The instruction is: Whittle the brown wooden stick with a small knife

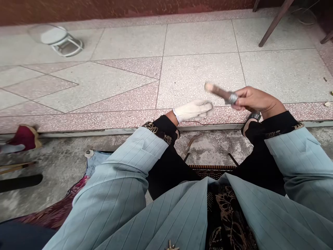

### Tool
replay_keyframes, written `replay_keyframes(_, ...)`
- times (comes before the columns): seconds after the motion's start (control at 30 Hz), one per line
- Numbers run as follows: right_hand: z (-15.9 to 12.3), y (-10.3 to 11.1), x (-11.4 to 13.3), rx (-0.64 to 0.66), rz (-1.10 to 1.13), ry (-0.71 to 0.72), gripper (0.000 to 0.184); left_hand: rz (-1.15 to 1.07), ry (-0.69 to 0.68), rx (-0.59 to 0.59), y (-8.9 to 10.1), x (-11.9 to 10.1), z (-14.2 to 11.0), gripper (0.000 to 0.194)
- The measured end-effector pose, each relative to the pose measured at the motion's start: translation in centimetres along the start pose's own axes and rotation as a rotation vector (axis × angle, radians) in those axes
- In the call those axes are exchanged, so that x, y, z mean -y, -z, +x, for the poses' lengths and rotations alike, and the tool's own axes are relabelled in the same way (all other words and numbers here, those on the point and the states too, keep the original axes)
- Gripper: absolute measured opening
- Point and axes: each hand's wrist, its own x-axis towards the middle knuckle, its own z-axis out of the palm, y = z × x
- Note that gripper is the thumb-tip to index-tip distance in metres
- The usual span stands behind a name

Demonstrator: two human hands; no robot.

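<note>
Speckled tiled floor: pale slabs, pinkish bands | white stool stood far left | dark slanted leg, small pale scrap at right

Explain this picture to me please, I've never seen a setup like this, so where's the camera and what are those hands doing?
There's no robot here. This single picture comes from a camera on a person's head, looking forward and down, so the light blue sleeves are the wearer's. The left hand wears a white knit glove; whether it holds anything is too blurred to tell. The bare right hand holds a short brown stick wound with silvery wire, above the terrazzo floor. On that floor, a white stool stands at upper left, and a small pale scrap lies at far right.
</note>
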Motion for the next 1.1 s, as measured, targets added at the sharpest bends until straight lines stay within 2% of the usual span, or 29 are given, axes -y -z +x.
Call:
replay_keyframes(0.07, -0.1, 0.1, 0.5, -0.228, 0.143, 0.079, 0.034, -0.058, -0.004, -0.01, -0.6, 0.0, 0.2, 0.041)
replay_keyframes(0.13, 0.3, 0.0, 0.4, -0.363, 0.219, 0.092, 0.036, -0.031, -0.007, -0.011, -1.3, 0.3, 0.7, 0.041)
replay_keyframes(0.27, 1.4, 0.0, -0.6, -0.49, 0.174, -0.002, 0.036, 0.088, -0.043, 0.033, -2.1, 1.2, 1.5, 0.041)
replay_keyframes(0.4, 2.5, 0.0, -2.2, -0.546, -0.159, -0.2, 0.036, 0.18, -0.086, 0.097, -2.2, 0.9, 1.2, 0.038)
replay_keyframes(0.5, 3.2, -0.3, -2.9, -0.461, -0.572, -0.363, 0.034, 0.254, -0.056, 0.072, -2.0, 0.2, 0.7, 0.029)
replay_keyframes(0.57, 3.5, -0.6, -3.1, -0.33, -0.807, -0.433, 0.032, 0.295, -0.022, 0.058, -1.9, 0.1, 0.4, 0.022)
replay_keyframes(0.63, 3.5, -1.0, -3.1, -0.155, -0.926, -0.471, 0.029, 0.33, -0.006, 0.054, -1.6, 0.4, 0.4, 0.019)
replay_keyframes(0.73, 3.2, -1.6, -3.0, 0.13, -0.862, -0.446, 0.025, 0.377, -0.004, 0.031, -1.2, 1.2, 0.7, 0.018)
replay_keyframes(0.87, 2.5, -1.8, -2.2, 0.502, -0.544, -0.369, 0.031, 0.402, -0.01, 0.046, -0.6, 1.6, 1.2, 0.02)
replay_keyframes(0.9, 2.2, -1.7, -1.8, 0.563, -0.447, -0.344, 0.032, 0.385, -0.017, 0.069, -0.5, 1.5, 1.2, 0.021)
replay_keyframes(0.97, 1.7, -1.2, -1.1, 0.555, -0.253, -0.255, 0.033, 0.283, -0.05, 0.103, -0.4, 1.1, 1.1, 0.023)
replay_keyframes(1.1, 0.6, -0.3, -0.7, 0.13, 0.088, -0.032, 0.029, -0.001, -0.068, 0.033, -0.6, 0.0, 0.6, 0.034)
